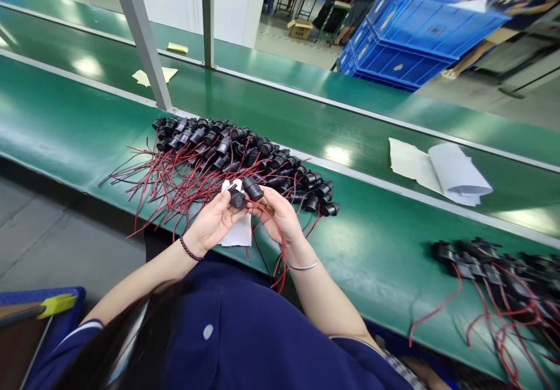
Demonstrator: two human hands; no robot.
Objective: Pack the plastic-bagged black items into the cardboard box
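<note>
Your left hand (213, 222) wears a dark beaded bracelet (191, 250); your right hand (280, 213) wears a thin silver bangle (301, 267). You hold 2 black connectors (245, 192) with red and black wires (276, 244), a white tip beside them. A white paper slip (238, 233) lies under your hands. The belt (371, 244) is glossy green, edged in grey. The pile of connectors (236, 150) is black with red leads. White sheets (441, 171) lie at your right, pale yellow scraps (153, 76) farther off. The crates (406, 37) are blue. Your shirt (245, 331) is navy.

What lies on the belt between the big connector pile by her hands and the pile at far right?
Bare green belt separates the big pile from the right pile, per the head view.
</note>
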